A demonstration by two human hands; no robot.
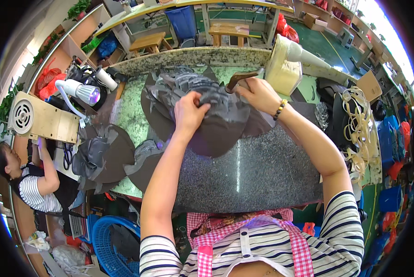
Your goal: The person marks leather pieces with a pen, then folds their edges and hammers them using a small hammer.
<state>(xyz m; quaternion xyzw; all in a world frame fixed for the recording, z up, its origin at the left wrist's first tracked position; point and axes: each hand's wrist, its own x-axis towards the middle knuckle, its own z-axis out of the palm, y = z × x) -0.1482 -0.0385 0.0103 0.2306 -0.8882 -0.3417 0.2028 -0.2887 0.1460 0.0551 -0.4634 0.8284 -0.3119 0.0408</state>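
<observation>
A pile of thin grey, partly see-through pieces [195, 83] lies on dark brown, round-edged sheets [218, 136] at the far middle of the bench. At the pile's near side, my left hand [188, 113] is closed, thumb and forefinger together; what it pinches, if anything, I cannot make out. My right hand [262, 97] is closed at the pile's right edge, around a brown curved tool [239, 79] whose exact kind does not show. Some grey film beneath and between the hands looks blurred.
A dark speckled slab [253, 171] forms the bench's near part. More brown sheets with grey pieces [117, 154] lie left. A cream container with a spout [283, 69] stands far right, near tangled pale strips [354, 129]. A co-worker [41, 180] sits left, behind a lamp [84, 92].
</observation>
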